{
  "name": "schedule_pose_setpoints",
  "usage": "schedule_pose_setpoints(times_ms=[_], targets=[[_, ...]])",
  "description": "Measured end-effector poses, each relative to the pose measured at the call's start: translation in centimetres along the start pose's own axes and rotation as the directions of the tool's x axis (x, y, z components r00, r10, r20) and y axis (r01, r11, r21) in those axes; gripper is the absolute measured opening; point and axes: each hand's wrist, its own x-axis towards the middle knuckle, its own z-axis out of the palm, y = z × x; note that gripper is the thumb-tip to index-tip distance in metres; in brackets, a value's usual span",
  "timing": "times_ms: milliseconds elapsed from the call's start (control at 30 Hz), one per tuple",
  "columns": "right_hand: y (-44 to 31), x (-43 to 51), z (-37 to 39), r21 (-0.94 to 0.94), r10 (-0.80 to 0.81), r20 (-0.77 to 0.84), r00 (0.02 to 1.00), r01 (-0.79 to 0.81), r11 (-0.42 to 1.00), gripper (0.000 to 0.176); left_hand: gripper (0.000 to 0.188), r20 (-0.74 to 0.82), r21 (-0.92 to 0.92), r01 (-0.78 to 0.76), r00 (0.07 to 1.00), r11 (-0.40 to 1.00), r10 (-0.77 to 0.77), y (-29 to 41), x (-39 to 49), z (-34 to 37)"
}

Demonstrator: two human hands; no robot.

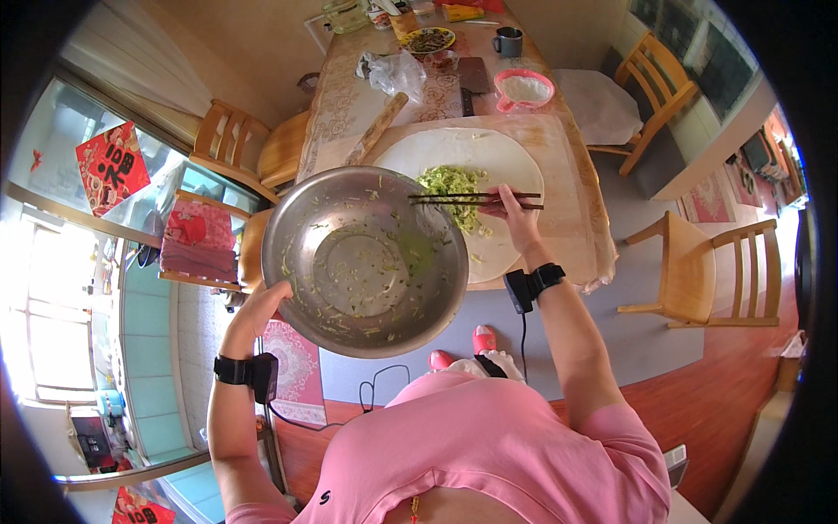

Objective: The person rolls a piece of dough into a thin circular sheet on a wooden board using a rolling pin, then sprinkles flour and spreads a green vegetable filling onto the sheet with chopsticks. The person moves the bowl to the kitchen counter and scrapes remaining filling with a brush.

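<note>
My left hand grips the rim of a large stainless steel bowl, which is tilted toward the table. Shreds of green vegetable cling to the bowl's inner wall. Dark chopsticks are in my right hand, their tips over the bowl's right edge. Behind them, a heap of shredded green vegetable filling lies on a large round sheet of rolled dough. The bowl hides the dough's left part. Under the dough is a wooden board, and a wooden rolling pin rests to its left.
Farther back on the table stand a pink bowl of white powder, a cleaver, a plastic bag, a plate of food and a grey mug. Wooden chairs flank the table. Cables hang from both wrist devices.
</note>
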Motion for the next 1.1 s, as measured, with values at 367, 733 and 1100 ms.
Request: schedule_pose_setpoints(times_ms=[367,733,1100], targets=[[0.3,-3.3,-1.6,0.212,0.055,-0.228,0.972,-0.006,0.977,0.036,0.026,-0.011,-0.068,-0.012,1.0,0.998,0.012,-1.5,0.9,-0.5],[-2.4,-1.7,1.2,-0.143,0.011,-0.016,1.0,-0.013,0.99,0.029,0.027,-0.054,-0.066,-0.027,0.998,0.997,0.024,-1.2,1.1,-0.4],[0.9,-1.3,-0.6,0.184,0.015,-0.213,0.977,0.025,0.983,0.035,0.026,-0.018,-0.096,-0.009,1.0,0.995,0.007,-1.2,0.9,-0.3]])
